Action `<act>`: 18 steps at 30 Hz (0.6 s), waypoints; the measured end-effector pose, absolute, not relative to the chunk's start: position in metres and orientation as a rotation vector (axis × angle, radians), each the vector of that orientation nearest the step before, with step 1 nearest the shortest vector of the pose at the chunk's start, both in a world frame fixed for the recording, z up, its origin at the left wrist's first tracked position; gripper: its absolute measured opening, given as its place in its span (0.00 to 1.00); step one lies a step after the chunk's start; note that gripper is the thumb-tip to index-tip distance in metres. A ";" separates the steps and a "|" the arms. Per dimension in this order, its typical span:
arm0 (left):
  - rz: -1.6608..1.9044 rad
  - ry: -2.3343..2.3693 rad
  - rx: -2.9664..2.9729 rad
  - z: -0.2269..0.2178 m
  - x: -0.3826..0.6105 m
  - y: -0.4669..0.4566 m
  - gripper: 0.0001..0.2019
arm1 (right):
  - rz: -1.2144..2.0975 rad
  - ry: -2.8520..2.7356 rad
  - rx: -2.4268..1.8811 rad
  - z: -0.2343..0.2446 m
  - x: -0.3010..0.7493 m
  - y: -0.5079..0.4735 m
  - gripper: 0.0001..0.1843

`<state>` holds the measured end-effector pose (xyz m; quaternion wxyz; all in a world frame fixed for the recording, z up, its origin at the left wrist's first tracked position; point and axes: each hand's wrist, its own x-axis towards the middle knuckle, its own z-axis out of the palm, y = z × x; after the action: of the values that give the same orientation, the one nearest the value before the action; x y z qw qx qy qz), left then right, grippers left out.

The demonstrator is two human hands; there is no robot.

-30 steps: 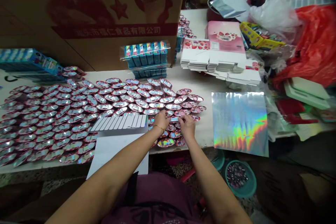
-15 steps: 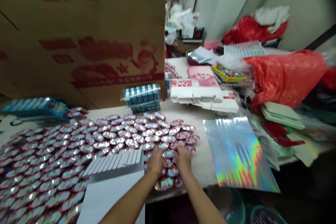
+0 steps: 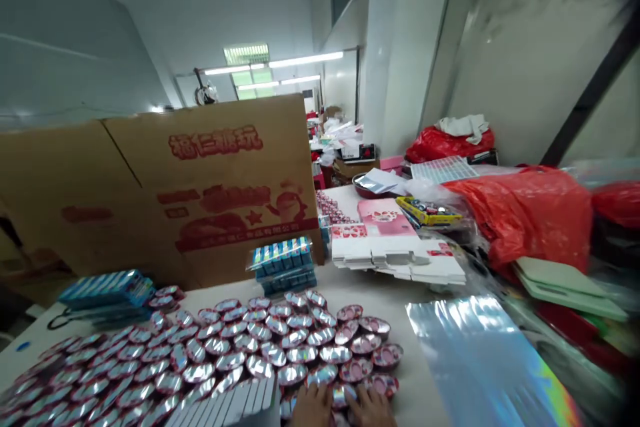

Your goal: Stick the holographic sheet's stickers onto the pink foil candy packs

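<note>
Only the tops of my hands show at the bottom edge. My left hand point(image 3: 311, 408) and my right hand point(image 3: 371, 409) rest side by side on the nearest of several small oval shiny pink-rimmed pieces point(image 3: 300, 353) spread over the white table point(image 3: 425, 387). The fingers are cut off by the frame edge, so what they hold is hidden. A white sheet of strip stickers point(image 3: 235, 403) lies just left of my left hand.
A big cardboard box point(image 3: 200, 193) stands behind the pieces. Blue packs point(image 3: 285, 267) and more blue packs point(image 3: 107, 290) sit by it. Flat pink-and-white cartons point(image 3: 395, 253) lie behind a holographic sheet point(image 3: 480, 360). Red bags point(image 3: 525, 213) fill the right.
The view has tilted sharply upward, showing ceiling and walls; my hands have slid to the bottom edge while staying on the same oval pieces.
</note>
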<state>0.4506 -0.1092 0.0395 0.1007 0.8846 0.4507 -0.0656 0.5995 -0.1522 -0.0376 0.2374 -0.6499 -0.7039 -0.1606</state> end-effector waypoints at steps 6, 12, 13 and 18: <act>0.018 1.370 2.477 0.094 0.389 -0.082 0.17 | 0.226 -1.771 -1.777 0.017 0.615 -0.173 0.22; 0.132 1.951 2.166 0.091 0.237 -0.065 0.24 | 0.963 -1.315 -1.762 0.042 0.554 -0.175 0.20; 0.079 1.960 2.117 0.086 0.220 -0.072 0.26 | 1.066 -1.310 -1.749 0.045 0.535 -0.171 0.21; 0.018 1.695 2.125 0.051 0.192 -0.116 0.30 | 1.223 -1.371 -1.878 0.047 0.446 -0.136 0.18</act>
<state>0.1915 -0.1160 0.0505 0.2103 0.7643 0.6096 0.0066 0.4456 -0.1357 0.0469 0.2546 -0.6913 -0.5046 0.4502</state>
